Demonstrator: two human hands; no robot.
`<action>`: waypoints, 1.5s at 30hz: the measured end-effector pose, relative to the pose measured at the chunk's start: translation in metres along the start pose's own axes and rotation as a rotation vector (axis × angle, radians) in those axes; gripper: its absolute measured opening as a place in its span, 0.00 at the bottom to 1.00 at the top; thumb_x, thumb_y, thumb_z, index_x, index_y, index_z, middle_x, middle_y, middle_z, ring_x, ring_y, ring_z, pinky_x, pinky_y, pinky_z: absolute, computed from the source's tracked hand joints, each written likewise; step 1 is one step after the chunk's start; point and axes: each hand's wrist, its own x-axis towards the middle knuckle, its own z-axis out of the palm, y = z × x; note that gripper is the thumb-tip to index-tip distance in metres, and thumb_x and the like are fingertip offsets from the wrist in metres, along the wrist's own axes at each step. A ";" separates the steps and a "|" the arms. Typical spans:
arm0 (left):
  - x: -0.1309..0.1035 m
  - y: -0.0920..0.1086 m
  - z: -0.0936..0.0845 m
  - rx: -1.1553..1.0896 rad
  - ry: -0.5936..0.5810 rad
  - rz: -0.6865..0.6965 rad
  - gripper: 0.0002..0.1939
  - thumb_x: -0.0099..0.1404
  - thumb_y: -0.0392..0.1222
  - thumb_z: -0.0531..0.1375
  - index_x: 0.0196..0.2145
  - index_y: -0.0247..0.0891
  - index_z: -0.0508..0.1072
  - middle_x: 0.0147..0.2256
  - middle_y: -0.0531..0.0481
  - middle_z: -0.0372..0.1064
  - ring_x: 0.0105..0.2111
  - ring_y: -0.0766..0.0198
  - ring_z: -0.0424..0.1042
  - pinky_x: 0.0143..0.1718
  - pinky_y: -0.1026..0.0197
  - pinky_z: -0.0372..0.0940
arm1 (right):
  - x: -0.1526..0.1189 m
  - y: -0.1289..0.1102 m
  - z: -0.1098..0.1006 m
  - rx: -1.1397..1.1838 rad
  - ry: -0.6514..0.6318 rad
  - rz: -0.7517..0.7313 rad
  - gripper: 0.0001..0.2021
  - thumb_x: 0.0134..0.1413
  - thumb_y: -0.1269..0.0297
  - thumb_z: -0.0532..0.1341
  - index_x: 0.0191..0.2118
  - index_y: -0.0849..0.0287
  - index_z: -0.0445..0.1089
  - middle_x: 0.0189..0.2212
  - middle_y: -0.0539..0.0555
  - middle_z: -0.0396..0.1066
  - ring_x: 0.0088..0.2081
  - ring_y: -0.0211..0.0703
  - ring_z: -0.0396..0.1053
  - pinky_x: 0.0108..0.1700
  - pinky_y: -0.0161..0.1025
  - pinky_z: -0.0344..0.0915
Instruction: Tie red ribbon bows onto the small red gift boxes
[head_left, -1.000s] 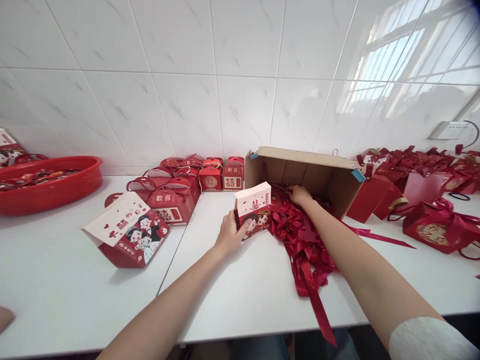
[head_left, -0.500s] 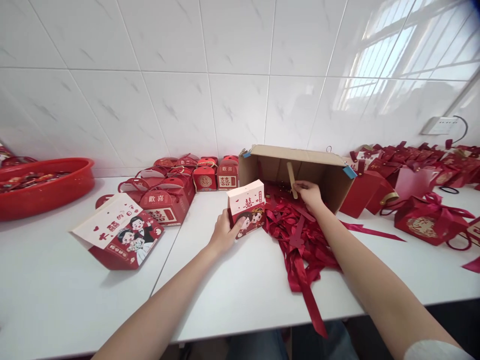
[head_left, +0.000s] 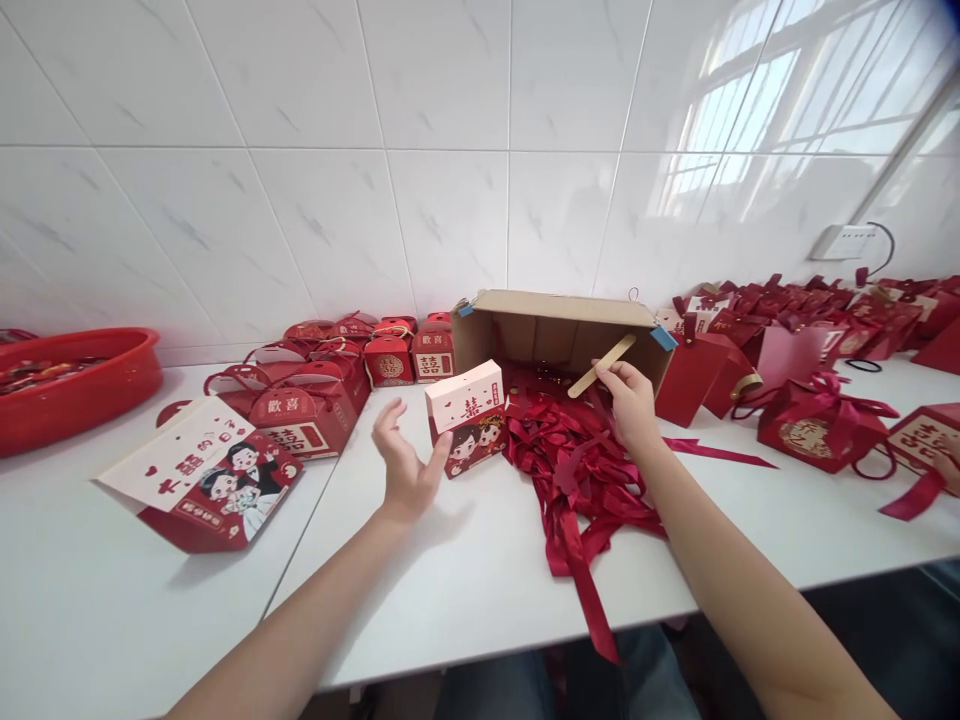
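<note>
My left hand [head_left: 407, 462] has its fingers spread beside a small red and white box [head_left: 469, 420], which stands on the white table with the thumb near its lower left face. My right hand [head_left: 624, 392] pinches a flat gold strip [head_left: 602, 366] in front of the open side of a cardboard box [head_left: 555, 305]. Below the strip, a heap of dark red ribbons [head_left: 577, 480] spills out of the cardboard box onto the table. A larger red and white box [head_left: 214, 475] with a cartoon couple sits tilted at the left.
A red basin [head_left: 90, 385] stands at the far left. Red gift boxes [head_left: 307, 405] are grouped near the wall, and many red bags [head_left: 821, 425] fill the right side. Another person's hand [head_left: 949, 465] shows at the right edge.
My left hand has let go of the small box and opened. My right hand has raised the gold strip, which now slants up to the right. The view has shifted slightly to the right.
</note>
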 end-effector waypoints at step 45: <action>-0.022 0.039 0.037 -1.055 -0.766 -0.961 0.17 0.60 0.53 0.61 0.29 0.34 0.69 0.21 0.51 0.70 0.23 0.65 0.69 0.32 0.60 0.64 | 0.002 0.019 0.012 -0.349 -0.079 -0.055 0.15 0.40 0.56 0.68 0.34 0.60 0.76 0.33 0.57 0.76 0.35 0.46 0.73 0.40 0.42 0.70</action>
